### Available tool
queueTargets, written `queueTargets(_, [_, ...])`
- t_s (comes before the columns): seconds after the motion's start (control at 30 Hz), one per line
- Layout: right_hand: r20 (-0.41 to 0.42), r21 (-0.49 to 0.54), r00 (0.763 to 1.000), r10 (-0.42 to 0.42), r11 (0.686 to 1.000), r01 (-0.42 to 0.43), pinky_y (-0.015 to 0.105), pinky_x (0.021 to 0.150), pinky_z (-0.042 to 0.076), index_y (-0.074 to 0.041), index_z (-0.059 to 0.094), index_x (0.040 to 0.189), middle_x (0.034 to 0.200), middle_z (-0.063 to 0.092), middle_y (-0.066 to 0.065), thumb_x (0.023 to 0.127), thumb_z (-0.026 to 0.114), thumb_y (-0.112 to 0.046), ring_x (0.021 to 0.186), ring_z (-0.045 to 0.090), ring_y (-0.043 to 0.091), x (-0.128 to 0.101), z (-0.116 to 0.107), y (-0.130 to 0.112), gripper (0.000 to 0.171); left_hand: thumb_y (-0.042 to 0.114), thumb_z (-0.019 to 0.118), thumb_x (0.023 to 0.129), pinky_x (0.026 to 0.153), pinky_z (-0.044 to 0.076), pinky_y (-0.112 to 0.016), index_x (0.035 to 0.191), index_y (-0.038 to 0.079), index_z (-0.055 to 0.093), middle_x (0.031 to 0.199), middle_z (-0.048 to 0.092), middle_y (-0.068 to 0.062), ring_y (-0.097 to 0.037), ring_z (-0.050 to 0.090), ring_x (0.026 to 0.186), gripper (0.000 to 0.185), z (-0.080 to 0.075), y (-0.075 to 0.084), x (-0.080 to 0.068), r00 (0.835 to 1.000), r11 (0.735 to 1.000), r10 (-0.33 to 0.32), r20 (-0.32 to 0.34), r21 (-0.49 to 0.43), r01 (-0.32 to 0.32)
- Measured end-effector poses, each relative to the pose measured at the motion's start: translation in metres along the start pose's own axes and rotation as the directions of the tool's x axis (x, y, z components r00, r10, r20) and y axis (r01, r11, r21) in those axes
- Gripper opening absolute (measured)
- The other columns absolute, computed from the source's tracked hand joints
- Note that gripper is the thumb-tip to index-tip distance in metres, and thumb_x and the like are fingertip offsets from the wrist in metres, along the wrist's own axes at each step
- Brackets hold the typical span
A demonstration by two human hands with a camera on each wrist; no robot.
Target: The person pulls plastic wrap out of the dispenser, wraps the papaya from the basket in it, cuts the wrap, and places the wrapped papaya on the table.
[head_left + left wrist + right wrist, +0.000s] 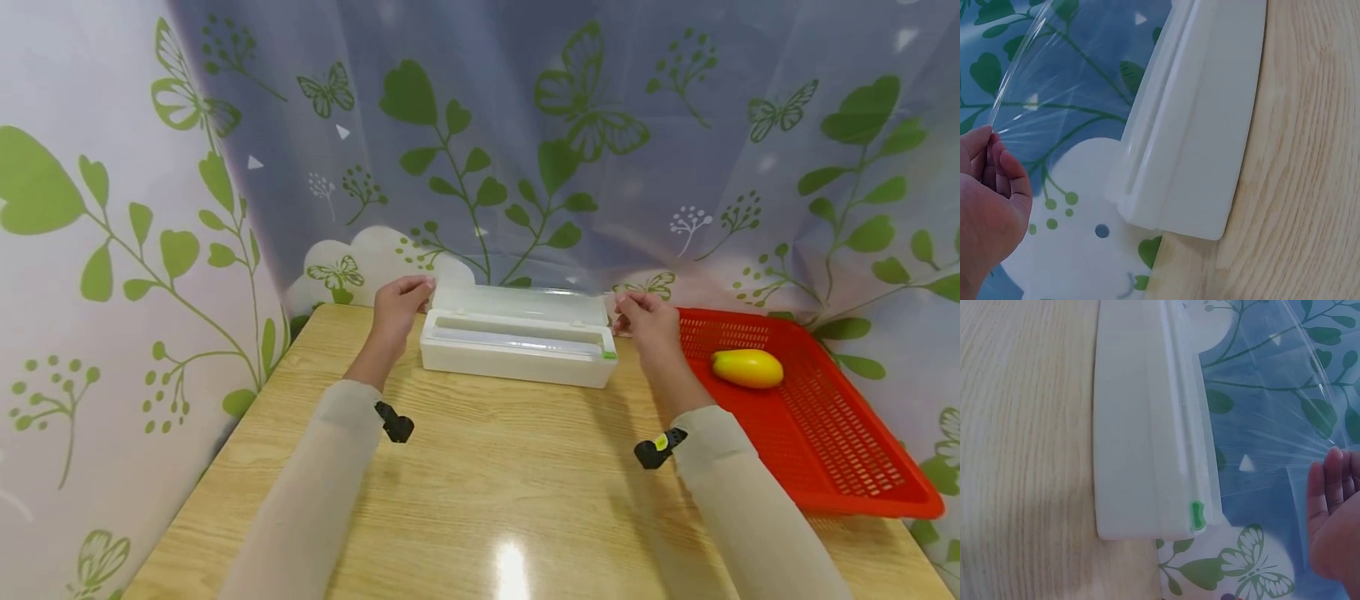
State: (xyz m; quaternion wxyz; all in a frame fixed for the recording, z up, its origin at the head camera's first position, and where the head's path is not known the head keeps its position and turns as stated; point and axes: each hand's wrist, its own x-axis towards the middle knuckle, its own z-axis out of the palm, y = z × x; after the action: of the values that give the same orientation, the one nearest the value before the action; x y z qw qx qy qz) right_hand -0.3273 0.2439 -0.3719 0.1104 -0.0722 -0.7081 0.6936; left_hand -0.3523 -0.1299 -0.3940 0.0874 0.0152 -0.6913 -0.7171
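Observation:
A long white cling film dispenser [517, 367] stands on the table with its lid [517, 305] raised, showing a roll of film [517, 340] inside. A small green piece [1197, 515] sits at its right end. Clear cling film [1063, 103] stretches out behind the box, creased toward each hand. My left hand [399, 312] pinches one corner of the film beyond the box's left end. At the opposite corner, my right hand [651, 325] holds the film between thumb and fingers; its thumb is hidden in the right wrist view.
A red slotted plastic basket [862, 505] stands at the right of the wooden table [480, 475], with an oblong yellow fruit [747, 368] in it. A leaf-and-butterfly patterned curtain [480, 125] hangs close behind the table and along its left side.

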Motion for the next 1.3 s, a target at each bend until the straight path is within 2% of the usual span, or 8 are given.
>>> queueTargets(0.17, [-0.016, 0.037, 1.0, 0.004, 0.999, -0.003, 0.019, 0.061, 0.055, 0.002, 0.064, 0.108, 0.076, 0.062, -0.005, 0.097, 0.069, -0.017, 0.06, 0.059, 0.009, 0.0, -0.001, -0.007, 0.023, 0.027, 0.071, 0.096, 0.08, 0.053, -0.026, 0.119, 0.006, 0.072, 0.101, 0.066, 0.0, -0.024, 0.062, 0.096, 0.031, 0.002, 0.006, 0.002, 1.0, 1.0, 0.01, 0.008, 0.005, -0.01])
queueTargets(0.3, [-0.005, 0.082, 1.0, -0.012, 0.997, 0.012, 0.02, 0.06, 0.056, -0.001, 0.066, 0.102, 0.077, 0.062, -0.003, 0.096, 0.07, -0.015, 0.06, 0.059, 0.011, -0.002, -0.001, -0.013, 0.016, 0.028, 0.071, 0.096, 0.079, 0.052, -0.025, 0.118, 0.006, 0.072, 0.099, 0.065, 0.002, -0.019, 0.061, 0.091, 0.032, 0.003, 0.013, 0.003, 1.0, 1.0, 0.016, 0.004, 0.019, -0.016])
queueTargets(0.4, [0.011, 0.072, 1.0, -0.009, 0.997, 0.008, 0.02, 0.062, 0.057, -0.004, 0.067, 0.102, 0.08, 0.064, -0.002, 0.096, 0.069, -0.017, 0.062, 0.059, 0.012, -0.004, -0.003, -0.017, 0.015, 0.029, 0.072, 0.095, 0.081, 0.053, -0.025, 0.119, 0.005, 0.071, 0.102, 0.066, 0.001, -0.012, 0.06, 0.086, 0.034, 0.003, 0.019, 0.003, 1.0, 1.0, 0.018, 0.004, 0.025, -0.018])
queueTargets(0.63, [0.023, 0.041, 0.999, -0.024, 0.999, 0.023, 0.018, 0.062, 0.056, -0.005, 0.065, 0.107, 0.081, 0.064, -0.005, 0.096, 0.069, -0.023, 0.063, 0.06, 0.01, -0.007, -0.008, -0.027, 0.021, 0.024, 0.071, 0.096, 0.081, 0.054, -0.024, 0.12, 0.002, 0.07, 0.103, 0.066, 0.001, -0.02, 0.062, 0.092, 0.033, 0.005, 0.032, 0.002, 0.999, 0.999, 0.048, 0.006, 0.003, -0.048])
queueTargets(0.77, [0.027, 0.013, 0.997, -0.068, 0.998, 0.068, 0.018, 0.06, 0.055, -0.001, 0.065, 0.111, 0.08, 0.063, -0.007, 0.097, 0.068, -0.023, 0.063, 0.06, 0.01, -0.007, -0.01, -0.031, 0.027, 0.022, 0.072, 0.095, 0.079, 0.054, -0.023, 0.117, 0.001, 0.071, 0.099, 0.066, 0.002, -0.016, 0.062, 0.087, 0.03, 0.006, 0.037, 0.003, 0.998, 0.998, 0.059, 0.002, -0.005, -0.059])
queueTargets(1.0, [0.052, 0.106, 0.992, -0.116, 0.988, 0.11, 0.021, 0.063, 0.057, -0.005, 0.068, 0.101, 0.079, 0.064, -0.003, 0.096, 0.068, -0.014, 0.06, 0.06, 0.011, -0.006, -0.011, -0.039, 0.011, 0.022, 0.071, 0.096, 0.078, 0.052, -0.022, 0.116, 0.001, 0.071, 0.096, 0.065, 0.005, -0.01, 0.06, 0.082, 0.029, 0.005, 0.047, 0.002, 0.996, 0.996, 0.084, 0.01, -0.003, -0.084])
queueTargets(1.13, [0.046, 0.058, 0.991, -0.129, 0.99, 0.126, 0.021, 0.065, 0.057, -0.009, 0.069, 0.1, 0.08, 0.065, -0.004, 0.096, 0.069, -0.018, 0.061, 0.06, 0.012, -0.008, -0.013, -0.044, 0.01, 0.025, 0.072, 0.095, 0.074, 0.051, -0.022, 0.114, 0.005, 0.073, 0.096, 0.068, 0.0, -0.011, 0.059, 0.08, 0.027, 0.005, 0.053, 0.002, 0.997, 0.997, 0.079, 0.014, -0.005, -0.079])
queueTargets(1.3, [0.048, -0.023, 0.988, -0.145, 0.989, 0.146, 0.021, 0.069, 0.057, -0.008, 0.068, 0.105, 0.083, 0.064, -0.004, 0.097, 0.069, -0.025, 0.064, 0.06, 0.011, -0.01, -0.016, -0.051, 0.019, 0.028, 0.073, 0.095, 0.072, 0.05, -0.023, 0.113, 0.009, 0.073, 0.102, 0.068, -0.004, -0.011, 0.06, 0.081, 0.027, 0.005, 0.058, 0.002, 0.998, 0.998, 0.062, 0.016, 0.0, -0.062])
